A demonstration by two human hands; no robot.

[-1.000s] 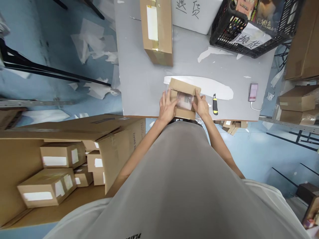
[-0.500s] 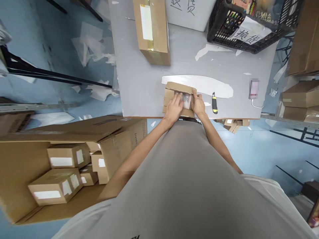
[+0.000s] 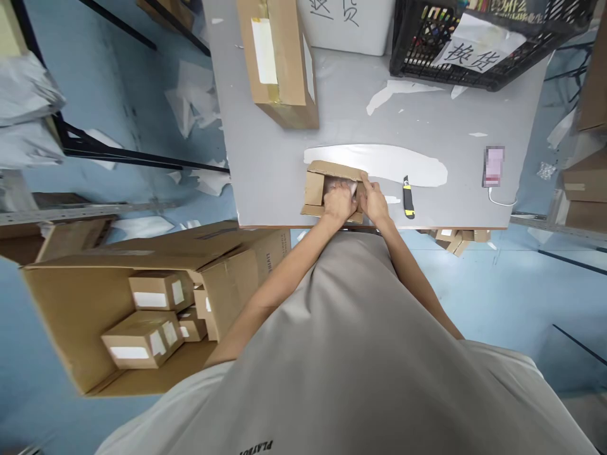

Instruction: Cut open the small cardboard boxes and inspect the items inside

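Note:
A small open cardboard box [image 3: 313,188] sits at the table's front edge with its flaps folded outward. My left hand [image 3: 340,202] reaches into it, fingers curled closed over the contents. Part of a clear plastic-wrapped item [image 3: 353,188] shows beside the knuckles; what exactly the fingertips hold is hidden. My right hand [image 3: 374,203] grips the box's right side, index finger stretched along the flap. To the right of that hand lies a black and yellow utility knife [image 3: 408,198], touched by neither hand.
On the grey table [image 3: 265,170] are a taped carton [image 3: 289,63], a white box [image 3: 351,25], a black crate [image 3: 403,57], torn white paper [image 3: 379,163] and a cabled phone [image 3: 494,165]. A large carton [image 3: 61,309] holding smaller boxes stands on the floor at left.
My left hand has gone from lying over the plastic-wrapped item to curling deeper inside the box, moving right. My right hand stays at the box's right side. The camera view has shifted slightly.

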